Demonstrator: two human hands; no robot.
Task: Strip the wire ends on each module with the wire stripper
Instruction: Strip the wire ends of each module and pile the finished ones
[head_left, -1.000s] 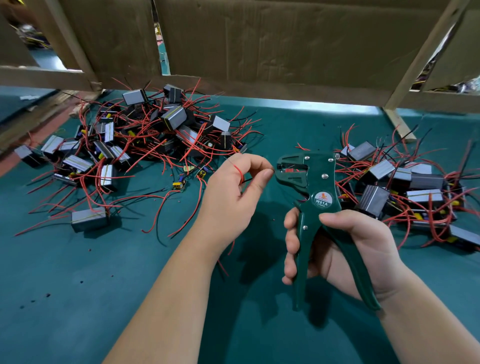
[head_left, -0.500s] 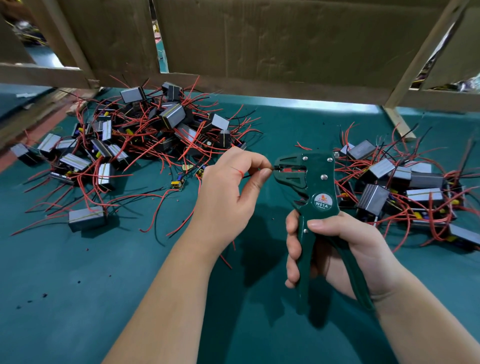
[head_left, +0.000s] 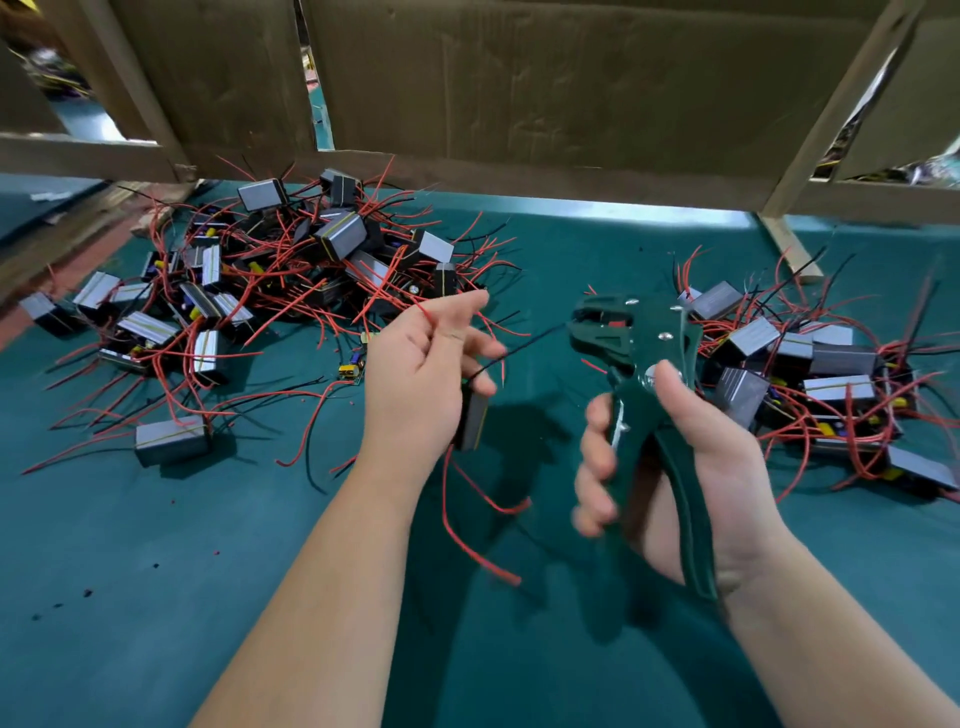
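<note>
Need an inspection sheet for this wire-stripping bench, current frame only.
Surface: green mat.
Job's things: wire stripper; held module; left pile and right pile of modules.
Clutter: dark specks on mat.
Hands: left hand holds module; right hand grips stripper handles.
Cables: black wire runs from left hand toward stripper head; red wires hang below module.
Surroundings: cardboard panels on wooden frame behind.
</note>
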